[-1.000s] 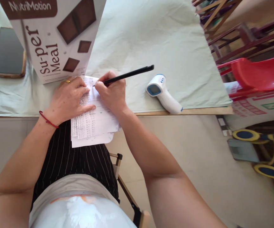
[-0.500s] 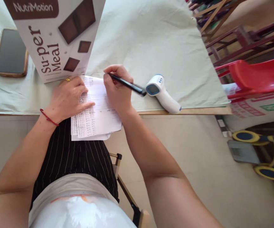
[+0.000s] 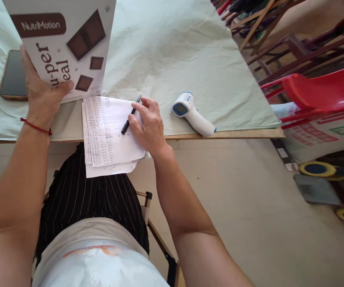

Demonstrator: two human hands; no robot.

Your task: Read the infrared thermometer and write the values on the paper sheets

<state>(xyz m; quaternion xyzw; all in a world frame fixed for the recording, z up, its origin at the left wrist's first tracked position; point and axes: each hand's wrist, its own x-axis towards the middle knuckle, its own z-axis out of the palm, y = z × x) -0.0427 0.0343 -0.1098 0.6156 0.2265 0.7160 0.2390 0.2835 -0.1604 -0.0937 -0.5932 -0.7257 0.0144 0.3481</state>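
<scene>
My left hand (image 3: 42, 91) is closed on the lower left edge of a white box (image 3: 63, 52) with chocolate pieces printed on it, thumb across its front and fingers at its side. A black pen (image 3: 131, 116) lies slanted on a stack of handwritten paper sheets (image 3: 115, 143). My right hand (image 3: 149, 127) rests on the right part of the sheets, fingers apart, with index fingertip and thumb tip right against the pen, not wrapped round it. The stack overhangs the table's front edge above my lap.
A white infrared thermometer (image 3: 194, 115) lies right of my right hand near the table's wooden edge. Behind the box is a phone (image 3: 12, 75), partly covered. A chair (image 3: 160, 239) stands under me. To the right are a red plastic slide (image 3: 324, 89) and a printed sack (image 3: 312, 131).
My left hand has left the sheets and taken hold of the box, which has shifted slightly left and tilted. The pen has gone from my right hand's grip to lying on the sheets.
</scene>
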